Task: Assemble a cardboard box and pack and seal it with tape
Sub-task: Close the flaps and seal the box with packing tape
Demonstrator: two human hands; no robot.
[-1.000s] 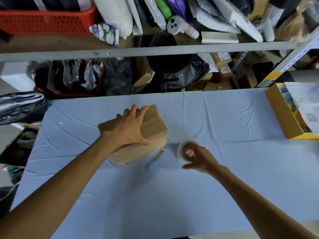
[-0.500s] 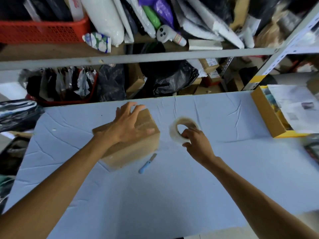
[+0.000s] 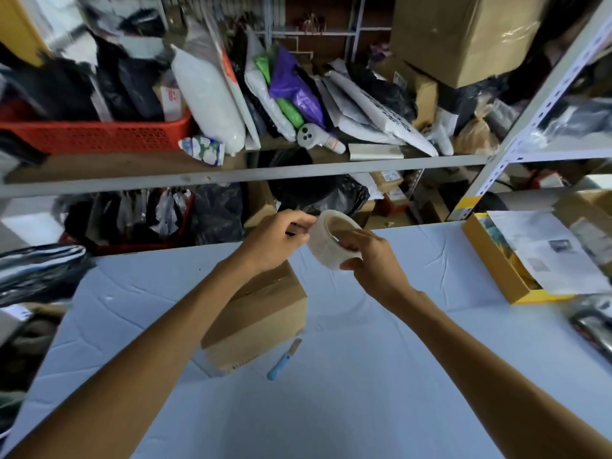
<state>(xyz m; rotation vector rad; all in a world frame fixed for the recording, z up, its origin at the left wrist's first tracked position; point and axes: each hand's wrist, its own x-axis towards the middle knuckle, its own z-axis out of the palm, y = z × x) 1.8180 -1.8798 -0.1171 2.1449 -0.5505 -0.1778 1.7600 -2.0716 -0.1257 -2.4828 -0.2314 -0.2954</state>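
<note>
My right hand [image 3: 374, 263] grips the tape roll [image 3: 326, 251] and my left hand [image 3: 275, 240] pinches its rim, above the box [image 3: 265, 313]. If I pull crooked, the tape end may tear.

The left forearm [image 3: 142, 352] and right forearm [image 3: 490, 359] are bare and slender, like the left grip [image 3: 276, 241] and right grip [image 3: 376, 263].

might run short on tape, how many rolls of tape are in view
1. The tape roll is held up over the table: the right hand grips it and the left hand pinches its edge. More may be hidden among the cluttered shelves.
</note>
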